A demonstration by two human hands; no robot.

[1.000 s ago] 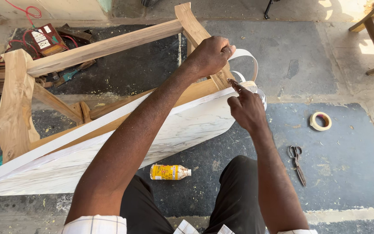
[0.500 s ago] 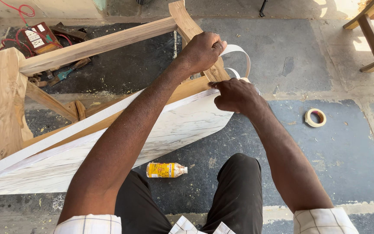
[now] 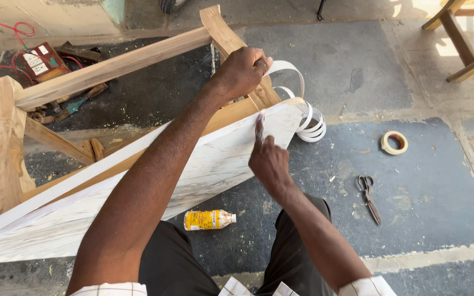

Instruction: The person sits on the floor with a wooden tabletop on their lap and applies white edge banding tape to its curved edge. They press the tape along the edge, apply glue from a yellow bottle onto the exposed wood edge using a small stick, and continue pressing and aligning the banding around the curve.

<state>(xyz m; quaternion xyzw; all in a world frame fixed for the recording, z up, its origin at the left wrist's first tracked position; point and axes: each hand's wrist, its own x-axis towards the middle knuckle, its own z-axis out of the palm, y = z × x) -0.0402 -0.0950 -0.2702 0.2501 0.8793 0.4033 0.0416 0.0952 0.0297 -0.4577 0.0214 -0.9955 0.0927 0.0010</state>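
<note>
A wooden furniture frame (image 3: 111, 68) lies on its side on the floor, with a white marble-patterned panel (image 3: 204, 170) leaning against it. My left hand (image 3: 242, 71) grips the frame's curved wooden leg and pinches a white edge-banding strip (image 3: 294, 74) that curls off into loose loops (image 3: 311, 126). My right hand (image 3: 267, 159) rests on the panel's face, its index finger pressing upward along the top edge near the corner.
A small yellow glue bottle (image 3: 208, 220) lies on the floor by my knees. Scissors (image 3: 368, 197) and a roll of tape (image 3: 394, 142) lie to the right. An electrical box with red wires (image 3: 37, 63) and tools sits at back left. Another wooden frame (image 3: 467, 38) stands at top right.
My right hand has moved down from the panel's corner onto its face, with the index finger now pointing up at the edge. My left hand still holds the leg and strip.
</note>
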